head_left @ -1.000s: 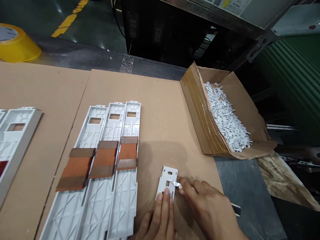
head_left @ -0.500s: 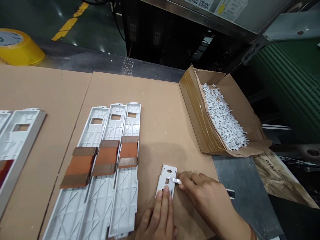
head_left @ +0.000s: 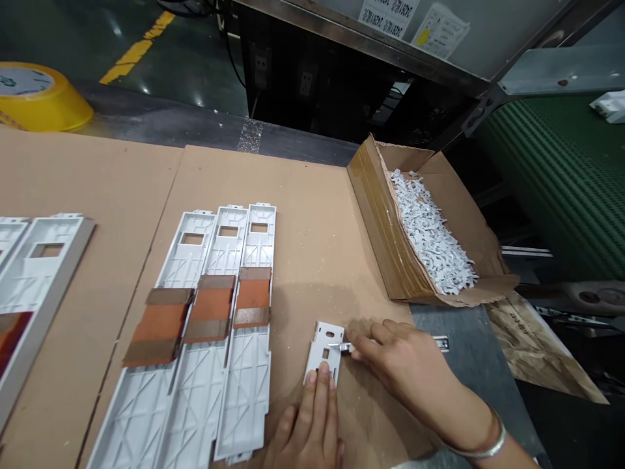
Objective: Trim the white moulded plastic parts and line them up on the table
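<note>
A small white plate with cut-out holes (head_left: 326, 342) lies on the brown board. The fingertips of my left hand (head_left: 312, 420) rest flat on its lower end, pressing on it. My right hand (head_left: 400, 371) is closed around a slim metal-tipped knife (head_left: 441, 343), whose tip touches the plate's right side near the holes. The knife's rear end sticks out past my knuckles. Left of my hands, three long white ribbed trays (head_left: 244, 391) lie side by side, each with an orange-brown block (head_left: 252, 296) across its middle.
An open cardboard box (head_left: 385, 241) of small white pieces stands at the right. More white trays (head_left: 43, 286) lie at the far left. A yellow tape roll (head_left: 63, 101) sits at the back left, and a green conveyor belt (head_left: 561, 169) runs at the right.
The knife tip has shifted slightly up the plate, and my right hand has tilted, showing more of the wrist and a bracelet. My left hand stays on the plate. The camera view has shifted slightly.
</note>
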`<state>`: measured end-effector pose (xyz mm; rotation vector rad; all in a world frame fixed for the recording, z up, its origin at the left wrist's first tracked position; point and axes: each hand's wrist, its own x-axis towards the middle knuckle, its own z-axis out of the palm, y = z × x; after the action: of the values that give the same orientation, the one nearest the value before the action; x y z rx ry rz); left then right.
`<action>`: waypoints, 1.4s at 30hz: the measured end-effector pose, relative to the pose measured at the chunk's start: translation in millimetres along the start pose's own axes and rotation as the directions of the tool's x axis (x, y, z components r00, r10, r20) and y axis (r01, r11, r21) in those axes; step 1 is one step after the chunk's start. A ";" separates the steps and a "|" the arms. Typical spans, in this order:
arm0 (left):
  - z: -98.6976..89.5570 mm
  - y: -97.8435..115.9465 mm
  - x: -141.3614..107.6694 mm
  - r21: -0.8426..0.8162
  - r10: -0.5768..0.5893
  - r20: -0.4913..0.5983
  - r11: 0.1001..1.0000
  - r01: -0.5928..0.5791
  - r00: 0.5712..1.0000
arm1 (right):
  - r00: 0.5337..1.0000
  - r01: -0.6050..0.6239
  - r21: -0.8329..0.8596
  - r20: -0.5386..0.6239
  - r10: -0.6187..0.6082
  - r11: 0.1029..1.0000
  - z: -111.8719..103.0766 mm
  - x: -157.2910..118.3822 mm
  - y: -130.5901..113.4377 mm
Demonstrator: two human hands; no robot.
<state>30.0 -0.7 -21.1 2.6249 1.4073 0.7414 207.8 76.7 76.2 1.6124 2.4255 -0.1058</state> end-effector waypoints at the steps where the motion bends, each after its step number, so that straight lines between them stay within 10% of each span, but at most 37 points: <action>1: 0.4 0.1 -0.3 0.002 0.000 -0.004 1.000 0.000 1.000 | 1.000 -0.009 0.017 -0.007 0.009 1.000 -1.1 -2.3 0.9; 14: -2.1 -0.1 3.3 0.001 -0.002 -0.011 1.000 0.002 1.000 | 0.991 -0.134 0.507 0.046 0.128 0.851 22.8 -26.5 -24.0; 28: 1.5 -1.0 -1.6 0.029 0.027 -0.036 0.999 -0.026 0.999 | 0.988 -0.068 0.643 -0.065 0.142 0.763 31.7 -22.3 -38.0; 42: 0.2 0.1 0.5 0.024 0.009 -0.026 1.000 -0.008 1.000 | 0.915 -0.281 0.267 -0.215 0.341 0.922 39.1 -27.9 -40.6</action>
<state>30.4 -0.3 -21.1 2.6503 1.4220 0.7677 186.7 28.4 41.8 2.2290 2.3649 -0.1354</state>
